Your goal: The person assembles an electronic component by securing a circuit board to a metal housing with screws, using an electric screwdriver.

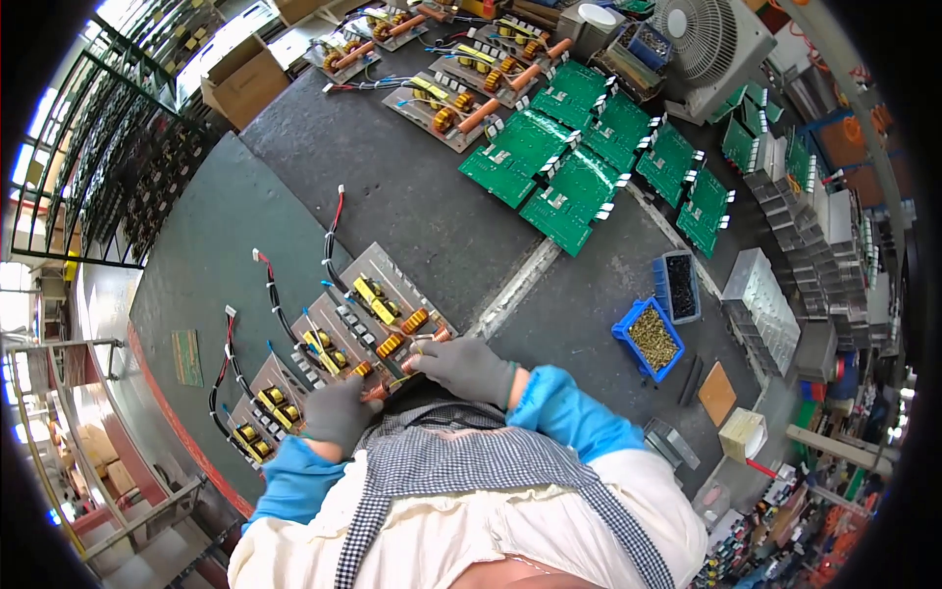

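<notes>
Both my hands wear grey gloves. My right hand (463, 369) is closed at the near right edge of a brown circuit board (378, 263), beside the end of its copper-coloured rod (441, 336). My left hand (337, 412) is closed at the near edge of the boards, next to the same line of rods; its fingertips are partly hidden. On the board sit a yellow transformer (376, 300), an orange wire-wound coil (415, 321) and a black cable (332, 245) with a white plug. Another such board (278, 378) lies to the left.
Several green circuit boards (579, 191) lie flat at the back right, with more brown boards (432, 108) behind. A blue bin of small brass-coloured parts (620, 334) and a bin of black parts (699, 285) stand right. Stacked metal pieces (760, 309) and a fan unit (751, 59) are beyond.
</notes>
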`<state>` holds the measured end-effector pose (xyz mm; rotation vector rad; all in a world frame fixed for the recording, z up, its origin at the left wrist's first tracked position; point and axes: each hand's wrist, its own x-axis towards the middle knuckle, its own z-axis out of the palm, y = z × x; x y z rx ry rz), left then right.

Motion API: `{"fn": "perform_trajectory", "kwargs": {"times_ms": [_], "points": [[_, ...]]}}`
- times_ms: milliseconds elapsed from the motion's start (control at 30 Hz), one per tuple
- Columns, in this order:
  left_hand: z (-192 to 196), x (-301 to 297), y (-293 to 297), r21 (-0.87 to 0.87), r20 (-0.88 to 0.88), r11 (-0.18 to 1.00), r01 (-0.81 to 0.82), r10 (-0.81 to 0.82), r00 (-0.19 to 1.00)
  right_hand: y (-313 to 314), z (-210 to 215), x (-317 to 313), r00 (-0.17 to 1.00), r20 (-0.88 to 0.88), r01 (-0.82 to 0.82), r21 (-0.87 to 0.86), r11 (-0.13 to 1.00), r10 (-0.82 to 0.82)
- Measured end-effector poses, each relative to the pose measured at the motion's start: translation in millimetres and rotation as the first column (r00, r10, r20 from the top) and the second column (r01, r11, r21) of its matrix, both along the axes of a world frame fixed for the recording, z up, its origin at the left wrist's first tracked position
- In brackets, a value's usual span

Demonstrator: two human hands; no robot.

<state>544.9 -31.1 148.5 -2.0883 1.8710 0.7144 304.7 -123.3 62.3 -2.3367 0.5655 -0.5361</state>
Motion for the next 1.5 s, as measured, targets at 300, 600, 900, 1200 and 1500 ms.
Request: {"fn": "perform_trajectory", "kwargs": {"times_ms": [300, 600, 900, 1200, 1500], "points": [[9.7, -47.8, -325.3, -0.682, -0.350, 0.730, 0.042, -0.377, 0.858, 59.9, -21.0, -121.6, 0.686, 0.031, 0.724, 0.074, 0.686, -0.727], [-53.9, -73.7, -534.3, -0.171, 0.548, 0.702, 0.691, -0.515, 0.659, 84.4, -80.1, -162.9, 0.521, -0.034, 0.852, -0.048, 0.522, -0.853], [-93.5, -58.1, -577.5, 0.048, 0.470, 0.778, 0.626, -0.570, 0.673, 86.2, -103.5, -165.5, 0.551, -0.015, 0.831, -0.082, 0.550, -0.835], [-41.2, 36.2, -536.1, -0.655, 0.402, 0.343, 0.673, -0.596, 0.695, 79.8, -83.6, -168.4, 0.543, 0.008, 0.838, -0.069, 0.541, -0.840], [130.2, -43.1, -342.5, -0.630, 0.553, 0.286, 0.722, -0.488, 0.675, 85.8, -71.8, -178.3, 0.531, 0.180, 0.835, 0.051, 0.547, -0.828]]}}
